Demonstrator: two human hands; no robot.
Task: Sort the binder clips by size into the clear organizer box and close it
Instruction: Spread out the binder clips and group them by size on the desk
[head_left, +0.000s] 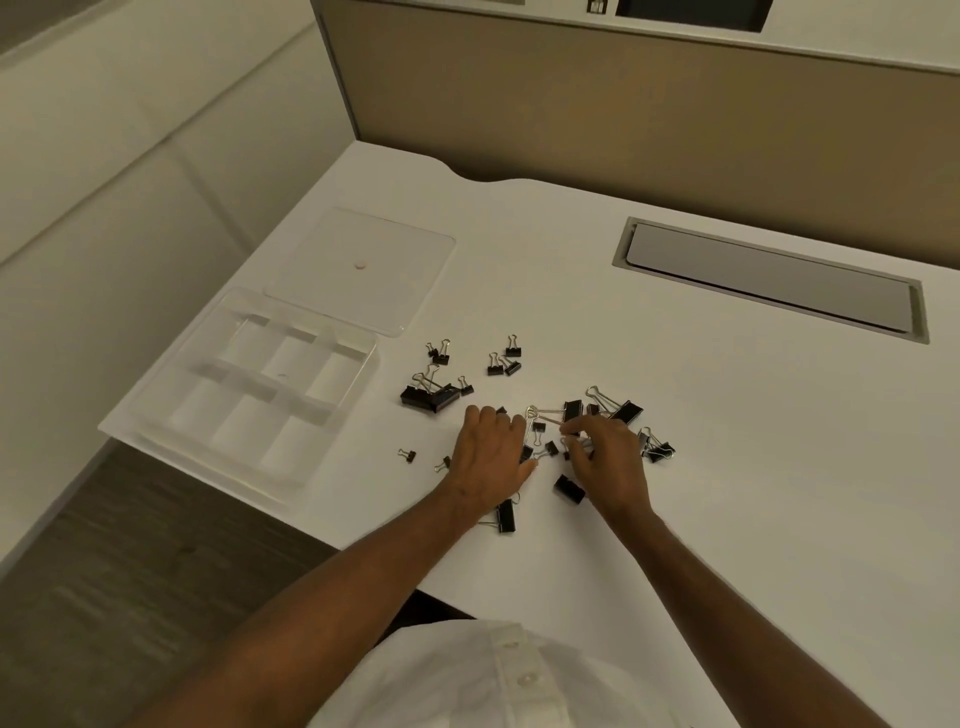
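A person's two hands work a scatter of black binder clips (540, 415) on a white desk (727, 467), with the clear organizer box (249, 395) standing open and apparently empty at the desk's left corner and its lid (358, 270) lying flat just behind it. The left hand (491, 457) rests palm down among the clips, fingers curled at the tips; whether it grips one cannot be told. The right hand (605, 457) bends its fingers in over the middle of the pile and seems to pinch at a small clip, though the grasp itself is hidden.

The risk lies in the tangle: wire handles of large and small clips overlap at the centre, so lifting one could drag a neighbour along and land the wrong size in a compartment. Several small clips (408, 455) lie near the desk's front edge, where a sweep of the left forearm could knock them to the floor. The box itself sits at the very corner, and a nudge while loading could tip it off.
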